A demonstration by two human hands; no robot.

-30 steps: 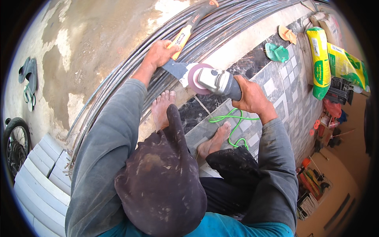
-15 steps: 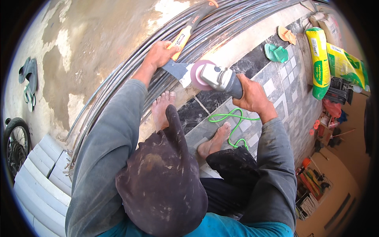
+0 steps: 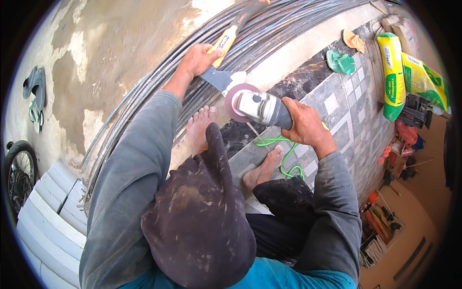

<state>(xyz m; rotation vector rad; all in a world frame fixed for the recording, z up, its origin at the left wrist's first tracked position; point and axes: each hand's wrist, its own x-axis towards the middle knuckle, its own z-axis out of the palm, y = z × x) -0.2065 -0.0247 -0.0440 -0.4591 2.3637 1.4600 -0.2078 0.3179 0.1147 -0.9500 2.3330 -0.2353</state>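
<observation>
My left hand (image 3: pixel 198 61) is closed round the hatchet (image 3: pixel 225 45), near where its yellow and dark handle meets the head. Its flared grey blade (image 3: pixel 217 80) has a bright bare-metal edge and points to the right. In my right hand (image 3: pixel 306 120) is an angle grinder (image 3: pixel 264 110), gripped round its dark body. The grinder's pinkish disc (image 3: pixel 242 98) meets the lower corner of the blade's edge. Faint orange sparks (image 3: pixel 308 66) streak off to the upper right. A bright green cord (image 3: pixel 291 169) lies on the tiles below the grinder.
Long bundled steel bars (image 3: pixel 139 103) run past my bare feet. Green (image 3: pixel 340 62) and orange sandals (image 3: pixel 353 41) lie on the tiled floor (image 3: pixel 337 127). Yellow-green bags (image 3: pixel 392 77) stand at right. Grey slabs (image 3: pixel 50 216) and a wheel (image 3: pixel 20 168) are at left.
The grinder has dropped slightly, its disc shifting to the lower corner of the hatchet's edge. Sparks now show at upper right. The left hand and hatchet have barely moved.
</observation>
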